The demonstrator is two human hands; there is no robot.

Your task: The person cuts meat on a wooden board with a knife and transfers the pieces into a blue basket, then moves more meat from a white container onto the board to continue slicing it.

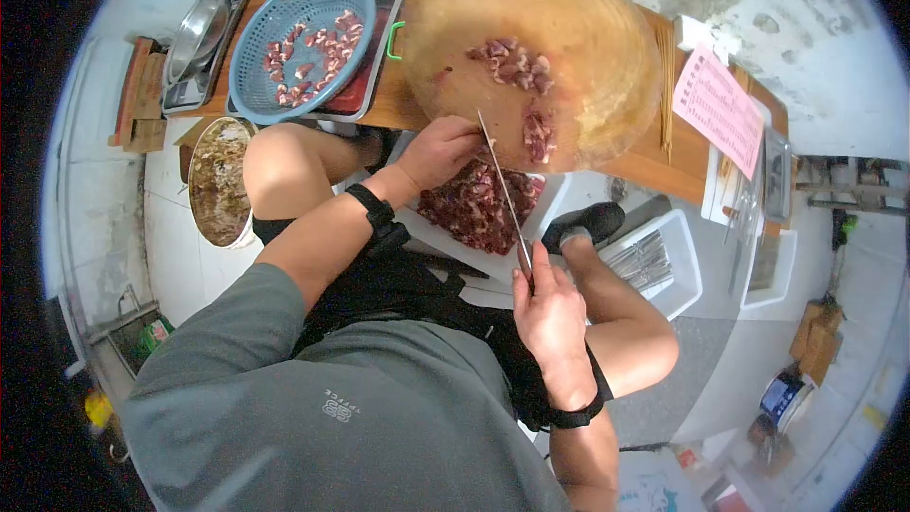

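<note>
My right hand [550,308] grips the handle of a long knife [502,190], whose blade points away from me to the near edge of a round wooden chopping board [569,9]. Two small heaps of cut raw meat [514,63] lie on the board. My left hand [438,152] is curled, knuckles up, at the board's near edge. It is over a white tray [555,199] full of dark raw meat [474,207]. Its fingers are hidden, so I cannot tell whether it holds any meat.
On the wooden table [654,166], a blue basket [251,85] of meat pieces rests on a red tray left of the board. A metal bowl [194,33] sits on a scale. A pink sheet [718,109] lies right. Below are a metal bowl [220,180] and a white bin of skewers [654,261].
</note>
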